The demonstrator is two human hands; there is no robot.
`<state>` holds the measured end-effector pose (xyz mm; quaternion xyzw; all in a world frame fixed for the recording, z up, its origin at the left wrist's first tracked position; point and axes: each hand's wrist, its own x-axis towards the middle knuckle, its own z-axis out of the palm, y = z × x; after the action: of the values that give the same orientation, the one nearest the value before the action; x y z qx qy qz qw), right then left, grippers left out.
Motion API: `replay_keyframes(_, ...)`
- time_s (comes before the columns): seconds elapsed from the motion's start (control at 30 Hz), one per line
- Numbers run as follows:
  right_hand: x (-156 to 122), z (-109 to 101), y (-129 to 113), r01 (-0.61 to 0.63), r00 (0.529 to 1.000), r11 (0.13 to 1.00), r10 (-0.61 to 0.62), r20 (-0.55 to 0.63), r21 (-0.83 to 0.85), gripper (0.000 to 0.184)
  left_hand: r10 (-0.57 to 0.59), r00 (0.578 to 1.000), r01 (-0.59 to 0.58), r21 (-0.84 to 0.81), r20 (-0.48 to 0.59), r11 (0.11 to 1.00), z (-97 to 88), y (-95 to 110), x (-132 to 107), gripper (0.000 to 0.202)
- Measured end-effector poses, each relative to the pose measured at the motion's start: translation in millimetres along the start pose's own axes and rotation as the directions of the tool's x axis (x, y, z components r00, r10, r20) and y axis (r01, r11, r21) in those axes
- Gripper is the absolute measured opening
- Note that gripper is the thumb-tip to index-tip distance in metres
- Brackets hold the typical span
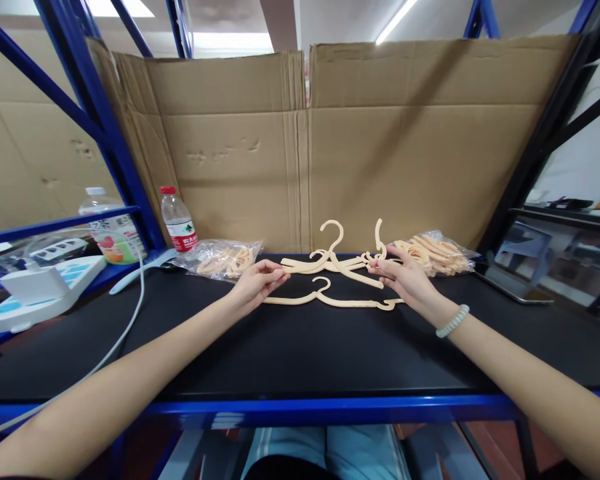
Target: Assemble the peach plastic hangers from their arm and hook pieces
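Several cream plastic hangers lie on a black table top (290, 347). My left hand (258, 283) pinches the left end of a hanger (325, 263) whose hook stands up. My right hand (404, 279), with a white bead bracelet on the wrist, grips the right end of the same hanger group near a second upright hook (379, 237). Another hanger (340, 301) lies flat just in front of both hands, untouched.
Clear bags of hanger parts lie at the left (223, 258) and right (433, 252). A water bottle (177, 219), a drink bottle (111, 235), a white power strip (40, 287) and its cable sit at the left. A cardboard wall (305, 147) backs the table; blue rack posts flank it.
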<state>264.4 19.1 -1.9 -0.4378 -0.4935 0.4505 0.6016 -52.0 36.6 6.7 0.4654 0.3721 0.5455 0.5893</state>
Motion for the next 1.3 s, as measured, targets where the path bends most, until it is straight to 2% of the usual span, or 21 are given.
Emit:
replay_keyframes(0.17, 1.3, -1.3, -0.1, -0.002, 0.998, 1.0, 0.003, 0.065, -0.015, 0.02, 0.005, 1.0, -0.005, -0.004, -0.03, 1.0, 0.5, -1.1, -0.5, 0.022)
replay_keyframes(0.47, 7.8, -4.6, 6.6, -0.066, 0.99, 0.998, 0.068, 0.123, -0.026, 0.03, 0.032, 0.989, -0.036, -0.026, -0.144, 0.999, 1.0, -5.5, 0.3, 0.027)
replay_keyframes(0.6, 10.6, -8.8, 1.6, -0.191, 0.968, 0.975, 0.168, 0.185, 0.115, 0.021, 0.068, 0.982, -0.078, -0.053, -0.176, 0.996, 2.5, -4.9, -1.1, 0.025)
replay_keyframes(0.73, 9.1, -11.2, -9.2, -0.346, 0.917, 0.91, 0.277, 0.286, 0.229, 0.007, 0.074, 0.978, -0.09, -0.072, -0.196, 0.993, 4.8, -2.1, -2.9, 0.024)
replay_keyframes(0.83, 6.8, -11.2, -15.4, -0.422, 0.881, 0.877, 0.339, 0.329, 0.227, 0.012, 0.072, 0.978, -0.088, -0.074, -0.194, 0.993, 6.3, -0.9, -3.5, 0.024)
replay_keyframes(1.03, 6.1, -11.3, -17.2, -0.463, 0.861, 0.864, 0.385, 0.331, 0.199, 0.02, 0.09, 0.981, -0.103, -0.07, -0.174, 0.992, 7.0, -2.3, -3.7, 0.024)
replay_keyframes(1.3, 6.7, -10.9, -15.2, -0.488, 0.853, 0.856, 0.427, 0.3, 0.17, 0.015, 0.107, 0.98, -0.118, -0.052, -0.17, 0.992, 8.0, -1.6, -5.2, 0.024)
